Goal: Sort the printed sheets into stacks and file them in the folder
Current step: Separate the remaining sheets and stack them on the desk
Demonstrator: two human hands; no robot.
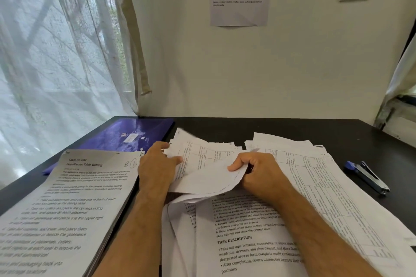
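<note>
Both hands are busy with paper. My left hand (157,164) pinches the left edge of a few table sheets (202,164), thumb on top. My right hand (254,168) curls round the right side of the same sheets and bends them up off the counter (281,126).

I think the sorting is only partly done. To the left of my left hand lies a neat stack (74,204) with "Four-Person Table Setting" on its top page. It looks like one finished pile. Under both hands is a messy heap (247,243) of pages with task words on them. To the right of my right hand, more table pages (326,186) are spread out loosely. These need tidying.

Past my left hand, near the wall, lies the purple folder (128,135). It is flat and closed, and the neat stack covers its near corner. I cannot tell if anything is inside it. No filing seems started.

Far to the right sits a stapler (367,175).
</note>
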